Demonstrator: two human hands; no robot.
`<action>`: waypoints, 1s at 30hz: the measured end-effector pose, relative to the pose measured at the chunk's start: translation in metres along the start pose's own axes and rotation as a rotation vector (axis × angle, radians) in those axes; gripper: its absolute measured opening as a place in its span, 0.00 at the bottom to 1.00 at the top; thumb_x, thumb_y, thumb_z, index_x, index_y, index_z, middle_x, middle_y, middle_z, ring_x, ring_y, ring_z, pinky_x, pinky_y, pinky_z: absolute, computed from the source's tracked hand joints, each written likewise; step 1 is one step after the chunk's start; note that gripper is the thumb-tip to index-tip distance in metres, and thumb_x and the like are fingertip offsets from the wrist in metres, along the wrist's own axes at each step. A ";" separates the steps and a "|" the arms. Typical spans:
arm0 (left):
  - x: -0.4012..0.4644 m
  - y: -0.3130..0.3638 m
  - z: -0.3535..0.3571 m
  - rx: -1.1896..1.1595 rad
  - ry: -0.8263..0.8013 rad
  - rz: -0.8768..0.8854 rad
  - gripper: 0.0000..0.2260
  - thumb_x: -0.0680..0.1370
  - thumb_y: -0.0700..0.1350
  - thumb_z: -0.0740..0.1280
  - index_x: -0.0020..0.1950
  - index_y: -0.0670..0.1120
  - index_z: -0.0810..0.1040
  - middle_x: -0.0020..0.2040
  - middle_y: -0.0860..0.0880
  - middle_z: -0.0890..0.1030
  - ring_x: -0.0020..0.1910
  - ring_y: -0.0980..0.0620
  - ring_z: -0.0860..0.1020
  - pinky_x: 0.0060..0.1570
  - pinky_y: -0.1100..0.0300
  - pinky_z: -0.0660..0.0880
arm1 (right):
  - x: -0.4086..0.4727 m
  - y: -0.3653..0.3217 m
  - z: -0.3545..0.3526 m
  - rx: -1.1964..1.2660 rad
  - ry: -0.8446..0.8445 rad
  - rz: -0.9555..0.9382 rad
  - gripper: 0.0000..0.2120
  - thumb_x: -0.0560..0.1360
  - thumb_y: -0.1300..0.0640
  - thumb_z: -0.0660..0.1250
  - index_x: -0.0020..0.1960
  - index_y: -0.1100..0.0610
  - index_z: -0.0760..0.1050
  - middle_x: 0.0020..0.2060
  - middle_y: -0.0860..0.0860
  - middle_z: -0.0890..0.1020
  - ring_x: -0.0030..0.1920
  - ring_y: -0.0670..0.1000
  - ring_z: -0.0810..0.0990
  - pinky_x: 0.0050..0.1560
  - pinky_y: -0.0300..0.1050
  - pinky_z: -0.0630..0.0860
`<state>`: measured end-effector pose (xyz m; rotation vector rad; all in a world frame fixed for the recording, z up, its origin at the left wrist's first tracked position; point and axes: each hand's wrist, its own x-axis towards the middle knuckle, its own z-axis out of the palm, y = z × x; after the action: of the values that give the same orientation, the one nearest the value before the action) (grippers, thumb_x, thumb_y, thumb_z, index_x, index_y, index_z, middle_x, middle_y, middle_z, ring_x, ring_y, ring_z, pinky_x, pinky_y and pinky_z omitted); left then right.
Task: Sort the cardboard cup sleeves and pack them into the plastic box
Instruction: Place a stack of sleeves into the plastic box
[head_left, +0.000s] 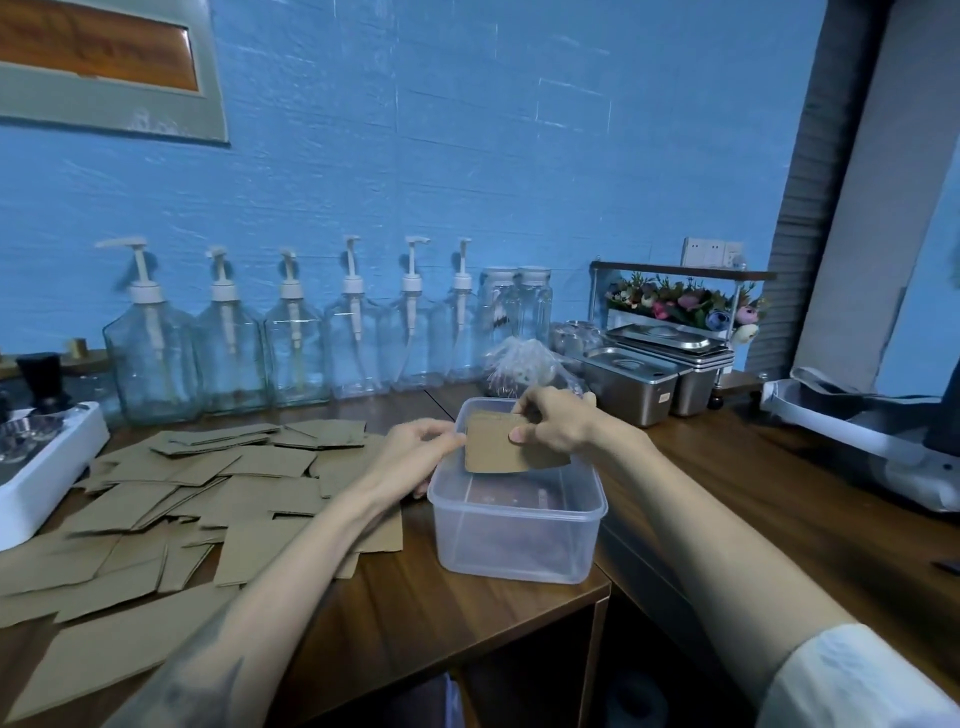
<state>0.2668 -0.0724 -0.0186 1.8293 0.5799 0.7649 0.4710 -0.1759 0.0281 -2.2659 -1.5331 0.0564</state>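
Pinched by both hands (550, 421), (421, 447) above the clear plastic box (519, 540), 1 flat brown cardboard sleeve (498, 449) looks light, bendable; hold its edges.

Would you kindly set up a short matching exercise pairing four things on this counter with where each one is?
Things
1. held cup sleeve
2. loose sleeves
3. pump bottles
4. steel pans

Places
A. lined up against the blue wall
B. spread on the counter left of the plastic box
C. behind the box, to its right
D. over the open box, pinched between left hand and right hand

Pairs: 1-D, 2-B, 3-A, 4-C
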 end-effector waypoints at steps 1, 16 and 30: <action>-0.001 0.000 0.002 -0.031 -0.019 -0.007 0.08 0.73 0.51 0.70 0.50 0.52 0.85 0.41 0.34 0.83 0.35 0.48 0.76 0.38 0.56 0.74 | 0.002 0.000 0.000 -0.046 -0.008 -0.005 0.14 0.74 0.45 0.71 0.56 0.48 0.73 0.55 0.49 0.80 0.61 0.53 0.75 0.63 0.53 0.58; 0.000 -0.008 0.002 -0.086 -0.052 -0.002 0.16 0.68 0.56 0.70 0.54 0.53 0.84 0.33 0.44 0.80 0.29 0.49 0.73 0.25 0.63 0.70 | 0.018 0.002 -0.001 -0.214 0.099 -0.146 0.20 0.71 0.49 0.76 0.61 0.53 0.79 0.52 0.51 0.68 0.60 0.59 0.75 0.56 0.48 0.71; -0.002 -0.005 -0.002 -0.155 -0.075 -0.013 0.16 0.72 0.59 0.72 0.53 0.51 0.84 0.29 0.45 0.76 0.26 0.52 0.73 0.25 0.62 0.71 | 0.019 0.004 -0.001 -0.117 0.136 -0.119 0.15 0.71 0.47 0.75 0.55 0.51 0.83 0.49 0.50 0.80 0.49 0.50 0.77 0.45 0.42 0.68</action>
<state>0.2636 -0.0707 -0.0233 1.7020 0.4705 0.7095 0.4822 -0.1604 0.0315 -2.2107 -1.6326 -0.2222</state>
